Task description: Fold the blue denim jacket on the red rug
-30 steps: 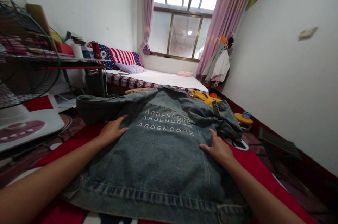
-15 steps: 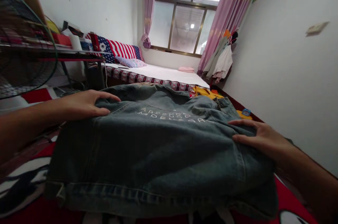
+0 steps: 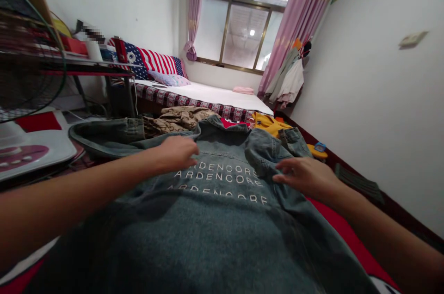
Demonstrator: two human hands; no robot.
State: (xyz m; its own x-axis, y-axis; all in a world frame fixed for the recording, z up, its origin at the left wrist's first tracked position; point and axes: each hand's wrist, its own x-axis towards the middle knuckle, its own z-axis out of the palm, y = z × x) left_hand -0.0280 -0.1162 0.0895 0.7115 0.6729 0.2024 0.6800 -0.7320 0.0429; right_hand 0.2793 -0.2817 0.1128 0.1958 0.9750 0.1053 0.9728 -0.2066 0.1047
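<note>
Right hand [image 3: 301, 174] unclenched, left hand [image 3: 178, 151], grip unclear, masking jacket [image 3: 208, 238] lettering [image 3: 219, 178], yellow cloth [image 3: 266, 124] beyond

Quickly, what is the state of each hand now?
Left hand: fingers curled over the blue denim jacket; grip cannot be told.
Right hand: partly open, over the jacket; no grip visible.

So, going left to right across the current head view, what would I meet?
Electric fan, white cylinder, left hand, denim jacket's collar, right hand, dark slatted stool, wall switch.
</note>
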